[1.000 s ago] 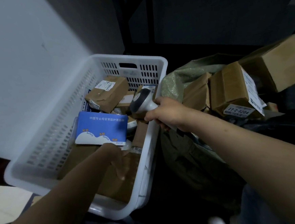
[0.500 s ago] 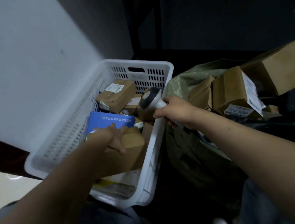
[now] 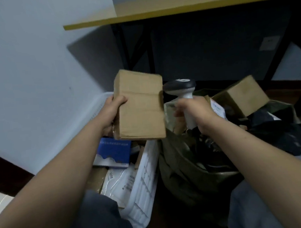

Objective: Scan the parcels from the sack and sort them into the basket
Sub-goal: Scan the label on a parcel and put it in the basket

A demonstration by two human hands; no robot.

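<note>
Raised from low over the basket [image 3: 145,191] half a second ago, the brown box [image 3: 140,107] is now at chest height. The left hand [image 3: 112,110] has its grip clamped on the box's left edge. Below, the basket already holds a blue box [image 3: 113,152] and packets. The right hand [image 3: 196,110] has its grip closed round the scanner [image 3: 182,91], beside the box. The sack [image 3: 189,164] to the right holds more boxes, so much likely remains.

Above the basket [image 3: 144,200] the left hand [image 3: 110,113] holds a brown cardboard parcel [image 3: 140,107]. Above the basket's right wall the right hand [image 3: 194,110] grips a white scanner [image 3: 180,86], dark head uppermost. Inside the basket lie a blue box [image 3: 113,152] and a white pouch [image 3: 119,181]. A green sack [image 3: 195,173] stands against its right side.
</note>
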